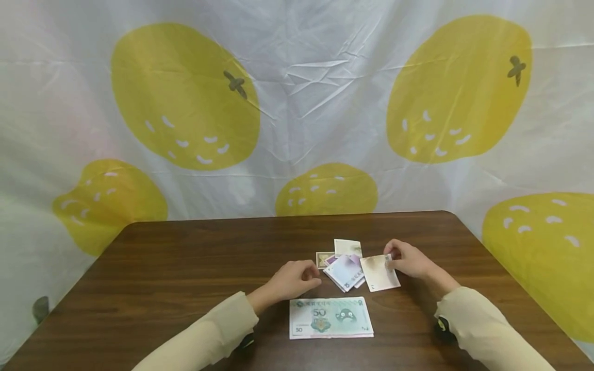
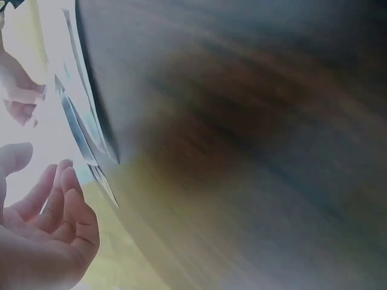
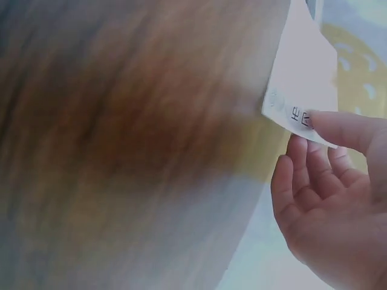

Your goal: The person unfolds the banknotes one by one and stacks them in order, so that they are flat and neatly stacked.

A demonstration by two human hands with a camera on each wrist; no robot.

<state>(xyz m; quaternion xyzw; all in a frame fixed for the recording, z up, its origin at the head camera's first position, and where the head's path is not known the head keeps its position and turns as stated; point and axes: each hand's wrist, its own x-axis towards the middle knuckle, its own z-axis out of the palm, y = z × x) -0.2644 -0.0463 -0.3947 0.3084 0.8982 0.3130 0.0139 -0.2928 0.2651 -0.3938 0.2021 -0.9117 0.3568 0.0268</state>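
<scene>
Between thumb and fingers, my right hand pinches one end of a pale cream play banknote. In the right wrist view the thumb lies on the banknote's printed corner, with the fingers beneath it. To the left is a loose pile of small play banknotes, with a bluish banknote on top, a cream one behind it and a brown-edged one at its left. My left hand hovers beside the pile, fingers loosely bent and holding nothing. Nearer me lies a stack topped by a green 50 banknote.
Everything lies on a dark brown wooden table with rounded far corners. Behind it hangs a white cloth printed with large yellow fruit. Both wrist views show the tabletop blurred.
</scene>
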